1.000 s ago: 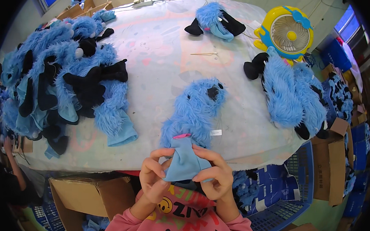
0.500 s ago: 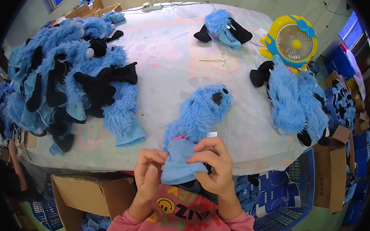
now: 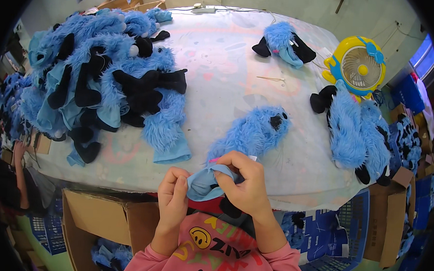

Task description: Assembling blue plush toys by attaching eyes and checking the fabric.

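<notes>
A furry blue plush skin (image 3: 249,130) lies in front of me at the table's near edge, its dark-nosed end pointing away to the right. Its smooth light-blue cloth end (image 3: 201,186) hangs toward me, the mouth spread into a rounded opening. My left hand (image 3: 172,195) pinches the left rim between thumb and fingers. With thumb and bent fingers, my right hand (image 3: 246,183) grips the upper right of the cloth, beside a small pink piece (image 3: 215,161). Below that hand a black plush part (image 3: 230,207) dangles. The right hand partly hides the fur.
A big heap of similar plush skins (image 3: 101,74) covers the table's left side. More skins (image 3: 349,128) lie at right, beside a yellow fan (image 3: 358,64); another plush (image 3: 282,42) is at the back. A thin stick-like tool (image 3: 271,78) lies mid-table. Cardboard box (image 3: 97,217) and blue crate (image 3: 355,233) flank me below.
The cloth end has gone from hanging flattened to a spread opening. My right hand has shifted up to the upper edge near the pink piece. The whole view has swung slightly left.
</notes>
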The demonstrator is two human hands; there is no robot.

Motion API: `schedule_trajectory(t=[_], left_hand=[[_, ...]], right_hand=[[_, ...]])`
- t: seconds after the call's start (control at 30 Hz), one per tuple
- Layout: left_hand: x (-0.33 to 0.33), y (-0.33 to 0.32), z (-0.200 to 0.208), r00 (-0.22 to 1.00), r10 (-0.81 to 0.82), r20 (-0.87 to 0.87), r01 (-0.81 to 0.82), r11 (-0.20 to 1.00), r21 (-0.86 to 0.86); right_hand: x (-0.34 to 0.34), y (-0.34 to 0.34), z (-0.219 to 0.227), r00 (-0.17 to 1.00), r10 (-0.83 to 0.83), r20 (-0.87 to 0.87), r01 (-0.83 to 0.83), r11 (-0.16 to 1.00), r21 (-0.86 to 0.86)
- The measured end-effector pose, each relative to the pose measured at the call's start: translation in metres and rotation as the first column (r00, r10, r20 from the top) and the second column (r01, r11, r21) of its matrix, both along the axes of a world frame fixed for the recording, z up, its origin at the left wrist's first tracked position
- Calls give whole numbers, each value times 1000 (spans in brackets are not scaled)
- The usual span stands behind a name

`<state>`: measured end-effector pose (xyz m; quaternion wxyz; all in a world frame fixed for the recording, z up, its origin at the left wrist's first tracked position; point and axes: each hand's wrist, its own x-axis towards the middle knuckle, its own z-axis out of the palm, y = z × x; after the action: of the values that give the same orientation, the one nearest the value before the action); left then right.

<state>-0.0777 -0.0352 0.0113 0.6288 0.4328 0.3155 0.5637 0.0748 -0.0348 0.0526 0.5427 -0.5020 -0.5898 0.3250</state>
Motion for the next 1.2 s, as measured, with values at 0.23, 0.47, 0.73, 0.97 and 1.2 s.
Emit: schedule_trajectory(t=[0.23, 0.47, 0.73, 0.97, 1.2], left_hand=[[13, 6, -8, 977, -48, 208, 59, 997, -50], [25, 7, -28, 984, -180, -6, 179, 983, -38], [68, 13, -4, 973, -224, -56, 228, 971, 66], [67, 18, -13, 948, -95, 302, 132, 986, -103], [52, 15, -5, 880, -78, 469, 186, 964, -189]], right_hand=[[6, 3, -9, 999, -38, 8, 38, 997, 63], [28, 3, -48, 974, -9, -225, -42, 974, -223], [72, -2, -41, 824, 170, -540, -177, 983, 39], [147, 112, -23, 942, -312, 122, 324, 941, -93], [164, 199, -59, 534, -270, 801, 623, 767, -156]])
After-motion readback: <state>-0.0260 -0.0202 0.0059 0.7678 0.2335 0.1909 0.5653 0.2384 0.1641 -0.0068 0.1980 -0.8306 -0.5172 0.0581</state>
